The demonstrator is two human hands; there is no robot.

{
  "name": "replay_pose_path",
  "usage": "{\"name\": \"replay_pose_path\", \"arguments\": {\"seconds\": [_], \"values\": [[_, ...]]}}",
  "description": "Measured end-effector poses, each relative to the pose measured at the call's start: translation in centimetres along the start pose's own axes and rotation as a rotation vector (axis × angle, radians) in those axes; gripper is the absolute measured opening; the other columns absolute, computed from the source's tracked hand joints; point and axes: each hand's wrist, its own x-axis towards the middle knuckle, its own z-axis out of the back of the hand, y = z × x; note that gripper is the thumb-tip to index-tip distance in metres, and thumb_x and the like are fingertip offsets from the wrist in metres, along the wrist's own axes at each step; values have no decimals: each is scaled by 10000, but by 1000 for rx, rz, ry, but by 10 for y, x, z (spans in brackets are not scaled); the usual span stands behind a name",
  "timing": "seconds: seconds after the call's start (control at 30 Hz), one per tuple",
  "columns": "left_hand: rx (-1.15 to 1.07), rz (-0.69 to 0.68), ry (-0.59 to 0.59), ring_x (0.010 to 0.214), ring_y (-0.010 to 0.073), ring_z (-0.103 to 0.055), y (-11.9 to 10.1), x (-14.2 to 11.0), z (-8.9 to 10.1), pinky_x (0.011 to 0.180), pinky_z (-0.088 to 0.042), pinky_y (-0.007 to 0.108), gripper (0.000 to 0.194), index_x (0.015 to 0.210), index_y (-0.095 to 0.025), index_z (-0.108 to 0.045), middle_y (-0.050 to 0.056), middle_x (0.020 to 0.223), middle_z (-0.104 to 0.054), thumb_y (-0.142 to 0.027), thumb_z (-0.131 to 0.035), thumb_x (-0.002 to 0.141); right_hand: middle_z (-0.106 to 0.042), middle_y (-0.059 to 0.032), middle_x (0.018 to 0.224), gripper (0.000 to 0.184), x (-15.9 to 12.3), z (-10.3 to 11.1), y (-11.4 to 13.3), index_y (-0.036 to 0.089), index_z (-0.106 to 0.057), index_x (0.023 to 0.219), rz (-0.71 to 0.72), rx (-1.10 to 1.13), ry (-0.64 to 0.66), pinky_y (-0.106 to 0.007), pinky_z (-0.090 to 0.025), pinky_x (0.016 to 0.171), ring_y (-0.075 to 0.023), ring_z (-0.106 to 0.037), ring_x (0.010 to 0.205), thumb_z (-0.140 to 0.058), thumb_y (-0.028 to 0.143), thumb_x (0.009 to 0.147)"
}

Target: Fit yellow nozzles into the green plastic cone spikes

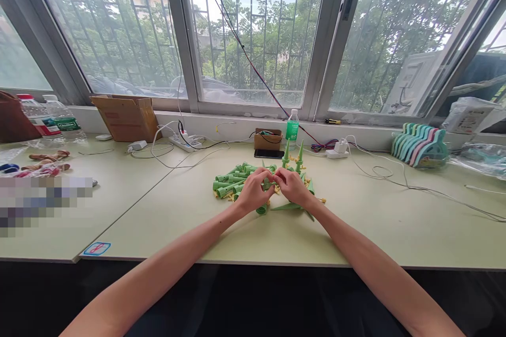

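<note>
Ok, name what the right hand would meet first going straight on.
Probably the left hand, whose fingertips lie just ahead of those of the right hand; the depth between them is unclear.

Lt. green hollow tubes (224, 190) lay heaped on desk (379, 231); green spikes (299, 158), 2 upright, others flat, to R; sm. yellow pcs. (323, 200) scattered about; green pc. (266, 184) held, mostly hidden.

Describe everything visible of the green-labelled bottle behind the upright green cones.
The bottle stands upright near the back of the table, by the window ledge. It looks like clear plastic, with a whitish cap and a green label carrying pale print too small to read. An upright green cone in front hides part of its lower end. Neither hand touches it; its fill level is unclear.
</note>
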Motion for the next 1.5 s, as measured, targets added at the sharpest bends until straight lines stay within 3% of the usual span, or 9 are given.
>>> {"name": "replay_pose_path", "arguments": {"seconds": [0.3, 0.47, 0.7, 0.83, 1.03, 1.2, 1.5], "values": [[12, -23, -15, 792, 161, -589, -2, 1, 1, 662, -458, 267, 63, 829, -191, -583, 31, 900, -632, -157, -583, 775, -446, 22, 554, 342, 1, -2, -4, 189, -429, 633, -3, -104, -23, -242, -247, 531, -111, -358, 527, -396, 334, 942], [-36, -21, -35, 810, 156, -589, -6, 2, 3, 628, -474, 247, 86, 833, -185, -580, 47, 929, -621, -252, -531, 858, -496, 12, 591, 329, 1, -1, -2, 184, -482, 678, -17, -57, -44, -234, -284, 544, -118, -402, 559, -401, 362, 943], [-188, 180, -97, 793, 143, -599, -5, 5, 0, 569, -507, 230, 235, 992, -191, -511, 74, 1058, -556, -385, -543, 862, -498, 16, 583, 308, 0, 2, 3, 191, -470, 705, -41, -14, -104, -244, -304, 547, -119, -397, 530, -408, 378, 942], [-344, 319, -136, 686, 114, -602, -1, 8, -1, 526, -514, 233, 380, 1105, -198, -435, 68, 1026, -545, -418, -583, 833, -487, 21, 578, 297, 0, 3, 4, 194, -485, 736, -49, 14, -132, -245, -306, 539, -120, -404, 520, -409, 390, 946], [-602, 481, -67, 677, 126, -580, 0, 10, 2, 500, -520, 243, 421, 1030, -160, -502, 53, 901, -571, -474, -634, 782, -506, 18, 592, 290, 0, 4, 6, 192, -512, 767, -28, 48, -117, -243, -320, 543, -120, -428, 526, -410, 395, 948], [-732, 464, 38, 748, 142, -581, -3, 9, 4, 547, -503, 232, 375, 871, -147, -572, 44, 839, -616, -496, -654, 762, -520, 16, 611, 275, -1, 4, 8, 190, -520, 769, -3, 62, -93, -244, -328, 552, -120, -436, 542, -416, 377, 942], [-761, 470, 41, 758, 157, -602, -3, 10, 4, 583, -517, 256, 392, 933, -147, -620, 48, 866, -643, -472, -695, 726, -524, 13, 632, 285, -1, 5, 11, 200, -502, 786, -24, 109, -73, -246, -350, 564, -127, -459, 553, -377, 389, 960]]}}
